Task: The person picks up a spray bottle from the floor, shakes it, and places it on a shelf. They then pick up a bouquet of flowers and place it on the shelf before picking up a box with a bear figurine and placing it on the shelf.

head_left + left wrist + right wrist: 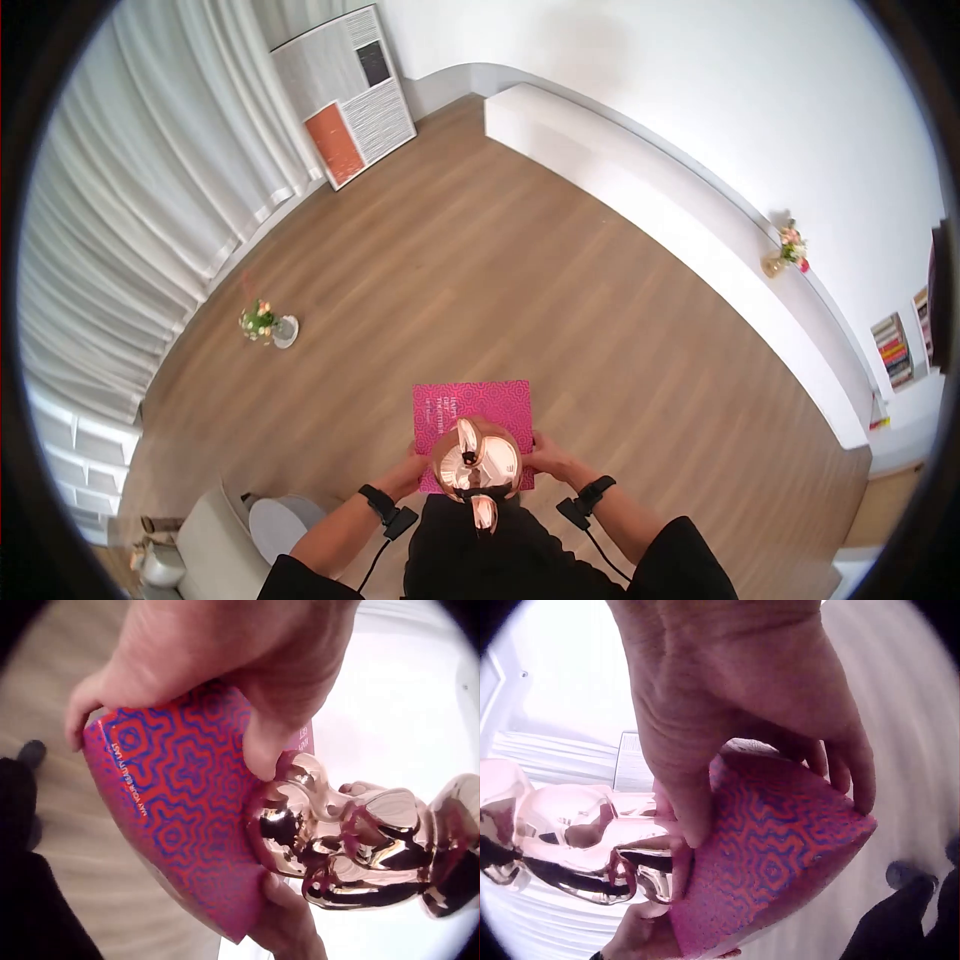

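Observation:
A pink box [500, 398] with a red-and-blue wavy pattern on its side is held in front of the body. My left hand [413, 470] grips one side of it and my right hand [546, 457] grips the opposite side. Each thumb lies along the top and the fingers reach around the edge, as both wrist views show. On top of the box stands a shiny rose-gold figurine [360, 844], rounded like a balloon animal. Its mirror-like surface reflects the hands. In the right wrist view the patterned side [769, 847] tilts toward the camera.
A flower vase [284, 331] stands on the wooden floor to the left. Near the curtain [150, 160] leans a framed poster [350, 100]. A white ledge [640, 190] runs along the right wall, bearing another vase [772, 264]. A chair [215, 540] and round grey stool [283, 525] are lower left.

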Tool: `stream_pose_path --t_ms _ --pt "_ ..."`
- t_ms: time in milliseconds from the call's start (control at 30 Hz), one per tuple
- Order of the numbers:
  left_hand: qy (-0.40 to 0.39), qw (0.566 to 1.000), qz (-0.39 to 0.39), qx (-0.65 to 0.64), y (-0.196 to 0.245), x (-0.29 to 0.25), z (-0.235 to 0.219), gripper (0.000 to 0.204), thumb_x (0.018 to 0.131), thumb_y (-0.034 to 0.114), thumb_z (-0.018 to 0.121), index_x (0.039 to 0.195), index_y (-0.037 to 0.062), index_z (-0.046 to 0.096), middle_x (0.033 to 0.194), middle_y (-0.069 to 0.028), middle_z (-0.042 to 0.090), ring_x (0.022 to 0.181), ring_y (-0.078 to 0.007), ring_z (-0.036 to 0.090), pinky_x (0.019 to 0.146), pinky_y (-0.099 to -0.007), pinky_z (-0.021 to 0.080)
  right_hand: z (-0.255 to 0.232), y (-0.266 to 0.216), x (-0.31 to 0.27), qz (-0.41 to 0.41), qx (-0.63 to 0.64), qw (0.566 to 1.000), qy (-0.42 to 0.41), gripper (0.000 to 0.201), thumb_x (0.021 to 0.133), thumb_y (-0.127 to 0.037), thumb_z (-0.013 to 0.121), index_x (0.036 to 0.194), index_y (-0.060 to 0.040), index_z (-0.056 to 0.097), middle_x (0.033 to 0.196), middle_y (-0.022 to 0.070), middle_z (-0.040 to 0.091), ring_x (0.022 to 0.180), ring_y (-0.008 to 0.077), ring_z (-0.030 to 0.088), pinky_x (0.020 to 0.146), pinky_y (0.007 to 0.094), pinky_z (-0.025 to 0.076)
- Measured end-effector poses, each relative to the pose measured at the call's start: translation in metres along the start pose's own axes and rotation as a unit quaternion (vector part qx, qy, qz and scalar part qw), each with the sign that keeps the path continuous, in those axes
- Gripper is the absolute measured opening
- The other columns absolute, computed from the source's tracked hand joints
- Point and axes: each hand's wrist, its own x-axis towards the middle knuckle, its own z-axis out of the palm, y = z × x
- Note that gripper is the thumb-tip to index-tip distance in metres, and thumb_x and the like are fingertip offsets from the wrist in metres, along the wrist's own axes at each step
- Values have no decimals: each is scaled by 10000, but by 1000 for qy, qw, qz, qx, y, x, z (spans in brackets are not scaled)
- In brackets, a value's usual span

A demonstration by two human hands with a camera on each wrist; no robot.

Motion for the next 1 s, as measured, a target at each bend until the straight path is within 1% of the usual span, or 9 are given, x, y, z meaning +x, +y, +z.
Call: stream_pose_path --t_ms 33,133,233,333,433,533,633,733,1000 --pt "-30 1000 -2 8 10 2 7 560 813 -101 610 1326 41 438 1257 -111 575 1107 -227 598 931 -371 521 -3 -4 -4 -7 2 1000 15 832 655 -315 866 1316 -7 463 1133 110 630 932 191 631 747 322 533" --pt "-44 998 -12 44 40 9 35 528 816 -93 614 1305 32 462 1249 -111 583 1086 -224 610 908 -370 531 -14 -15 -12 -18 5 998 54 694 753 -179 795 1323 2 443 1115 121 633 906 203 651 738 344 565" --pt "-85 994 -42 60 66 22 48 545 801 -97 614 1307 18 446 1224 -117 594 1057 -232 628 896 -376 547 -18 -37 -20 28 5 996 90 715 752 -178 794 1337 1 424 1105 115 634 906 202 652 737 351 567" --pt "-130 986 -70 80 103 41 67 550 792 -89 618 1301 13 437 1207 -122 598 1052 -239 634 886 -389 560 -23 -62 -28 2 69 993 95 790 647 -349 857 1268 -29 488 1068 91 630 892 165 627 703 307 526" --pt "-175 977 -71 95 127 65 75 547 800 -74 622 1304 19 430 1210 -126 596 1049 -246 637 880 -394 565 -41 -41 -3 13 67 989 130 774 651 -340 855 1263 -35 491 1072 79 627 902 168 624 708 308 528" --pt "-188 968 -117 115 141 91 76 546 811 -56 626 1310 26 420 1212 -131 594 1044 -258 643 873 -404 572 -44 -57 -9 -19 111 981 158 752 662 -336 848 1254 -37 494 1063 69 627 904 174 624 715 312 531" --pt "-207 958 -151 124 164 104 87 541 819 -41 627 1312 30 415 1212 -138 593 1034 -266 649 864 -416 581 -36 -95 -25 1 65 980 190 486 797 -248 720 1217 -79 543 972 8 638 814 96 605 634 249 497" --pt "-218 952 -166 138 179 107 99 535 825 -34 625 1311 29 413 1211 -144 592 1026 -271 652 854 -425 587 -45 -93 -20 16 100 977 189 666 685 -329 828 1201 -36 526 1019 54 622 905 173 609 742 349 522" --pt "-258 936 -178 163 194 137 115 506 835 -51 594 1307 28 431 1182 -151 606 995 -288 662 844 -437 592 -55 -91 -16 6 118 970 211 642 684 -325 827 1186 -45 540 1021 49 624 901 174 597 734 356 516"
